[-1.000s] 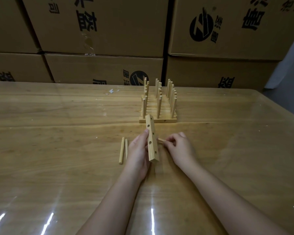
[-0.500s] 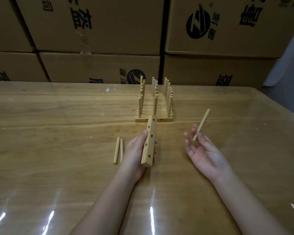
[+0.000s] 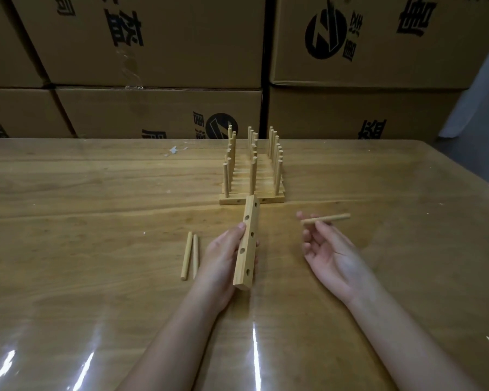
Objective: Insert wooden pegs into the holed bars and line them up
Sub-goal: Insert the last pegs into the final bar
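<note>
Looking down from the head cam: the left hand (image 3: 223,258) has its fingers (image 3: 240,226) wrapped round a holed bar (image 3: 247,244), with the long axis running away from the person and all the holes I can see empty. I can't tell if its near end touches the bench (image 3: 96,193). The right hand (image 3: 331,255) sits palm-up just to the right, fingers (image 3: 322,230) loosely curled and pinching a peg (image 3: 326,218) at the tips. That peg lies crosswise, its left end aimed at the bar with a clear gap between them, so I reckon the next move is a short swing left into a hole, lining the peg's axis up with the bore. Nothing sits in that gap. Two spare pegs (image 3: 190,255) lie side by side left of the left hand. The pegged bars (image 3: 251,176) stand lined up right behind the bar's far end, close enough to bump. Cardboard boxes (image 3: 153,38) are stacked at the back.
</note>
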A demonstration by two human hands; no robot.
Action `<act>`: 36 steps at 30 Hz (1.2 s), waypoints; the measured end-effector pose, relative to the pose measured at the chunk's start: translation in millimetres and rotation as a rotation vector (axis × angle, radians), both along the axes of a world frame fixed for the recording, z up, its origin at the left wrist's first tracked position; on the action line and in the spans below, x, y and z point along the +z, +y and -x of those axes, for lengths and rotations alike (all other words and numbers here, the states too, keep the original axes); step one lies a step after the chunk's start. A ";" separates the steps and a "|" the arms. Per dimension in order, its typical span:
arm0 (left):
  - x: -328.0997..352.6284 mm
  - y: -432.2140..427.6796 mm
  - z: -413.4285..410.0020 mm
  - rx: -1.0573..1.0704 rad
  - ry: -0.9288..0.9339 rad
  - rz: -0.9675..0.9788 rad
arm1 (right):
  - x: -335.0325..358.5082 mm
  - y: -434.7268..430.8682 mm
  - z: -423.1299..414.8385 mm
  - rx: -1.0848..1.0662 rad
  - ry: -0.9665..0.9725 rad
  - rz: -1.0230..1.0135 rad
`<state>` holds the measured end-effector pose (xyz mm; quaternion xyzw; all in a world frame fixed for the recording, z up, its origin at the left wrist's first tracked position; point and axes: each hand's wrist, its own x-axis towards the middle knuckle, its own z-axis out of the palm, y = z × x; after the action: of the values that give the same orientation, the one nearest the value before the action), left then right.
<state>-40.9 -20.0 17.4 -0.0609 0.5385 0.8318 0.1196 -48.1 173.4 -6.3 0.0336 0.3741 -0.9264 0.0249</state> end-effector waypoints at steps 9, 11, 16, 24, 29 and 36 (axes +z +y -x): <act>1.8 0.2 -1.9 -0.079 0.045 0.032 | 3.1 -4.3 -8.1 0.012 0.057 -0.153; 1.4 1.4 -3.0 -0.089 0.062 0.058 | 5.1 -6.1 -10.1 0.034 0.092 -0.215; -0.1 3.0 -3.7 -0.139 0.095 0.144 | 7.9 -9.1 -11.1 0.049 0.134 -0.308; 0.0 3.3 -5.5 -0.161 0.137 0.196 | 9.3 -10.4 -13.3 0.053 0.180 -0.251; -0.4 3.9 -5.3 -0.169 0.181 0.198 | 11.1 -11.6 -13.6 0.037 0.143 -0.231; -2.7 1.7 -5.0 -0.216 0.224 0.203 | 9.7 -11.6 -12.8 -0.051 0.108 -0.224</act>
<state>-36.0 -18.4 14.7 0.0783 0.6333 0.7570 0.1405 -35.3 161.8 3.4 -0.0041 0.4750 -0.8797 -0.0226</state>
